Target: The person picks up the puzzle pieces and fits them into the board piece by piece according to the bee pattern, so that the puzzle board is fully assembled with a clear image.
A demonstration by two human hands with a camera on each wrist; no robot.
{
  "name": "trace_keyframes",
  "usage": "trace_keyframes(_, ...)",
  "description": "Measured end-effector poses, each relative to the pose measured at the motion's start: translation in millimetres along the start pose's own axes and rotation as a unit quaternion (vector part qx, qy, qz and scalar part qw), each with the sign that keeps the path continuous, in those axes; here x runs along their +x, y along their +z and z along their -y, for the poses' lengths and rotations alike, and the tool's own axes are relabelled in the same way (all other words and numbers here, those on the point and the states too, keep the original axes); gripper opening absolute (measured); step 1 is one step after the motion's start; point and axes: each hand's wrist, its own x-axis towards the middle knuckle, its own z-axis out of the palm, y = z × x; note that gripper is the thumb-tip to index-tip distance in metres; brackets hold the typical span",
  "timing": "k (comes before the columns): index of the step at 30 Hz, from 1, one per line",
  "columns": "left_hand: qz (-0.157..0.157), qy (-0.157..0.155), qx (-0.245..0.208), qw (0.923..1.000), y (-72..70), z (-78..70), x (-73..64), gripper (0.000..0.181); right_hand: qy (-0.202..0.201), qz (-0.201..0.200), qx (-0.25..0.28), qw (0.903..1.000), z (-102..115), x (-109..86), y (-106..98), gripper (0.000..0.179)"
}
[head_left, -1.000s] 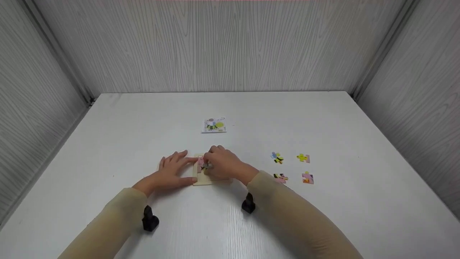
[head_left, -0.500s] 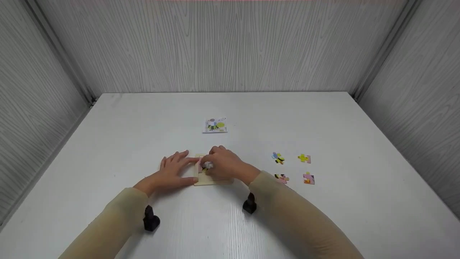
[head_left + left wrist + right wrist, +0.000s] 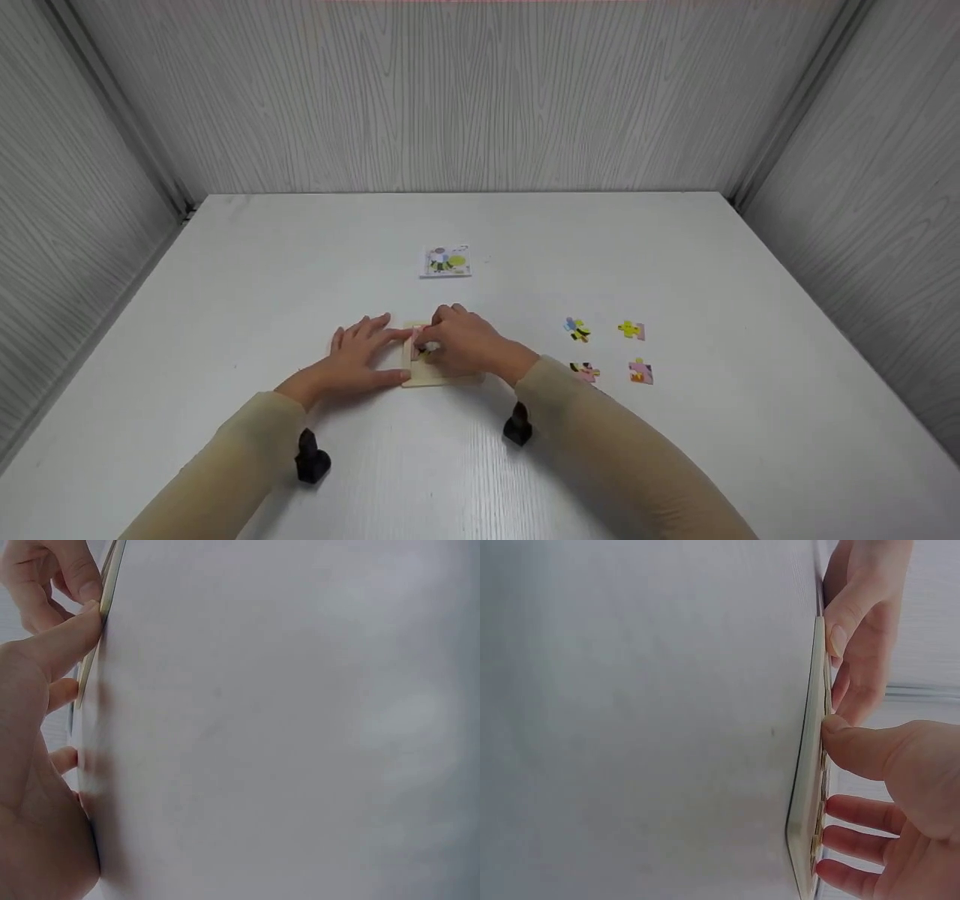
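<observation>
A pale wooden puzzle tray (image 3: 420, 380) lies on the white table, with pink pieces along its left side. My left hand (image 3: 356, 360) rests flat beside it, fingers spread, thumb and index finger at the tray's left edge. My right hand (image 3: 469, 341) bends over the tray and covers much of it. Its thumb and fingertips work a puzzle piece (image 3: 424, 352) with yellow and black on it, mostly hidden by the fingers. The right wrist view shows the thumb (image 3: 840, 727) and several fingertips down at the pieces in the tray.
Loose puzzle pieces lie to the right: a blue-and-yellow one (image 3: 577, 328), a yellow-and-pink one (image 3: 631, 329), a pink-and-black one (image 3: 584, 371) and a pink-and-orange one (image 3: 640, 371). A square picture card (image 3: 445, 261) with a bee lies behind the tray. Grey wood-grain walls enclose the table.
My right fingertips have shifted slightly left and towards me over the tray, covering more of the pink pieces. My left hand and the loose pieces stay put.
</observation>
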Motion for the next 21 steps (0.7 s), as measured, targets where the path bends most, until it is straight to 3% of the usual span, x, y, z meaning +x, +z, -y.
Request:
trace_keyframes(8,0.003,-0.004,0.004,1.0000,0.5,0.9,0.0,0.070,0.007,0.010,0.024,0.9996,-0.8,-0.6,-2.4,0.031)
trace_keyframes(16,0.002,0.002,-0.016,0.9999,-0.2,1.3,-0.3,0.068,-0.034,-0.010,0.036,0.9987,-5.0,-7.7,-11.3,0.039)
trace_keyframes(21,0.003,-0.003,-0.009,1.0000,-0.4,1.8,0.2,0.069,-0.019,-0.005,0.046,0.9987,-8.4,-13.3,-12.6,0.042)
